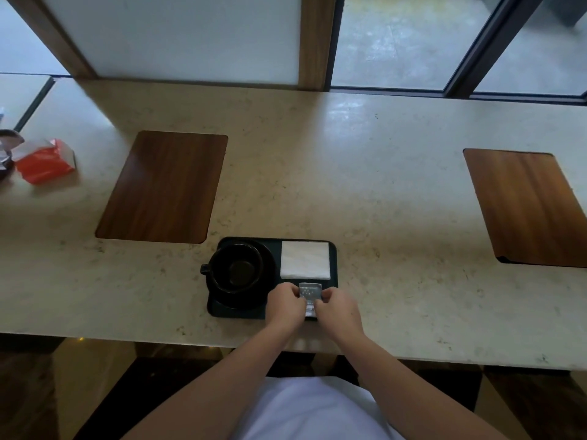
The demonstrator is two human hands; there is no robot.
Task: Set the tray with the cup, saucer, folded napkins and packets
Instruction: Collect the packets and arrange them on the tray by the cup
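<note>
A dark rectangular tray (333,249) lies near the front edge of the stone counter. On its left half a black cup (236,271) stands on a black saucer (268,258), the handle pointing left. A white folded napkin (305,260) fills the tray's far right corner. Just in front of the napkin, silver packets (309,291) rest over the tray's near right part. My left hand (284,304) pinches their left side and my right hand (338,304) pinches their right side. The near ends of the packets are hidden by my fingers.
Two wooden inlay panels sit in the counter, one at the left (162,187) and one at the far right (527,208). A red and white tissue pack (44,161) and a dark dish (8,150) lie at the far left. Windows stand behind the counter.
</note>
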